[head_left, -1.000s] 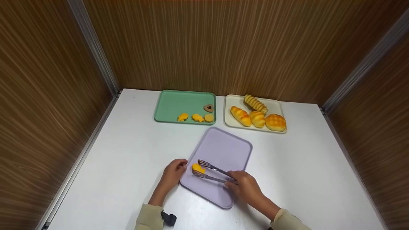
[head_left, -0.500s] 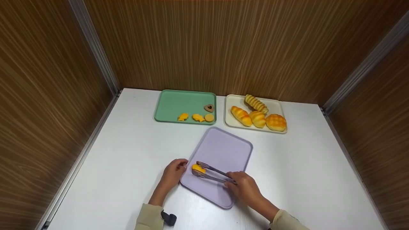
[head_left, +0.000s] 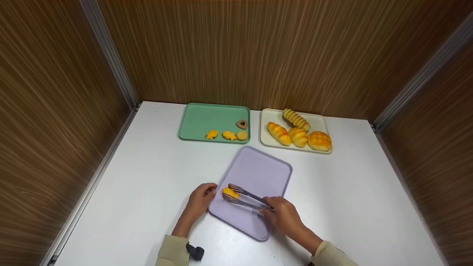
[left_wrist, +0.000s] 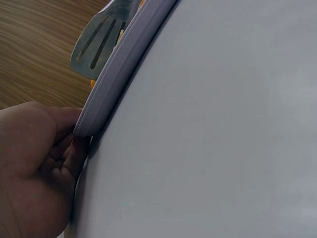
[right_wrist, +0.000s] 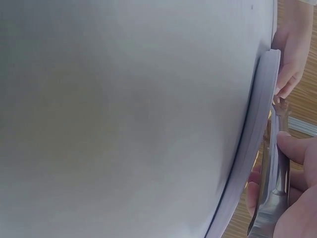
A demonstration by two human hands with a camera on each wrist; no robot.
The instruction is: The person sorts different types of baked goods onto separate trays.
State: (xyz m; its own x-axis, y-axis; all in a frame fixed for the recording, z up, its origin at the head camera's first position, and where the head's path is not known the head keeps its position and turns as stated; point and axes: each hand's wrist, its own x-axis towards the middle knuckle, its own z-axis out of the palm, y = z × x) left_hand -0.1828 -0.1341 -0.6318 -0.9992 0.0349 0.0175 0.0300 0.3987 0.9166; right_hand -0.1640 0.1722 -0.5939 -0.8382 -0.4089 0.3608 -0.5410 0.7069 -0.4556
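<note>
My right hand (head_left: 283, 216) grips metal serving tongs (head_left: 251, 197), thumb and fingers around the arms. Their slotted ends lie on either side of a small yellow-orange piece (head_left: 229, 192) on the purple tray (head_left: 258, 170). One slotted end partly covers the piece, so its shape is unclear. At the tray's left edge, my left hand (head_left: 199, 199) holds the rim. In the left wrist view, curled fingers (left_wrist: 67, 163) meet the tray rim (left_wrist: 106, 94), and one tong end (left_wrist: 99, 47) shows above. The right wrist view shows the tongs (right_wrist: 277, 183) within the right hand (right_wrist: 302, 198).
Behind, a green tray (head_left: 207, 120) bears two fish-shaped pieces (head_left: 229, 136), a round biscuit (head_left: 242, 136) and a heart-topped biscuit (head_left: 242, 124). To its right, a cream tray (head_left: 264, 125) carries several breads (head_left: 319, 141). Wood-patterned panels (head_left: 236, 55) enclose the white table (head_left: 140, 177).
The tong arms closed slightly, then parted slightly, around the yellow-orange piece, which has shifted a little. Both hands and the trays stay nearly where they were.
</note>
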